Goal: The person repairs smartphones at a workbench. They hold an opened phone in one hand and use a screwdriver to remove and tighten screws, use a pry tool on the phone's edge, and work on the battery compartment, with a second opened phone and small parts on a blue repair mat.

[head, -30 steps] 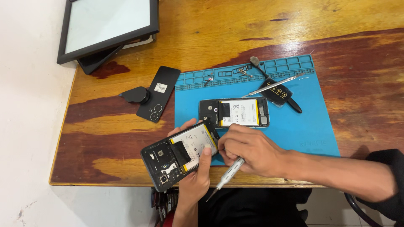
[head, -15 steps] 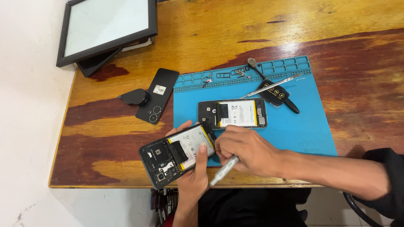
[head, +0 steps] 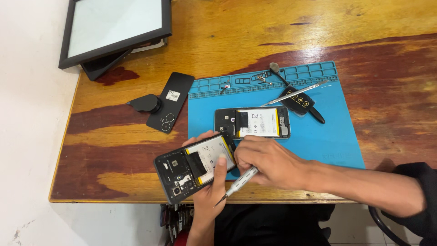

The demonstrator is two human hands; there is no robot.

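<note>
Low and left of centre in the frame, the left hand cradles an opened phone from beneath, thumb laid across its pale battery and fingers curled over the far edge, clamped on the body. The back cover is already off, so the teardown looks well under way: battery, black shielding and the camera cluster at the lower left corner all lie bare. The battery and boards are in place, though, which by my reading leaves most of the inner work to do.

The right hand comes in from the right, fingers bunched together around a slim silver screwdriver (its tip points down and away from the phone, off the table's near edge), while the fingertips press at the phone's right end.

Just above, at mid-frame on the blue work mat, a second opened phone lies flat. A black back cover rests on the wooden table, left of the mat.
</note>
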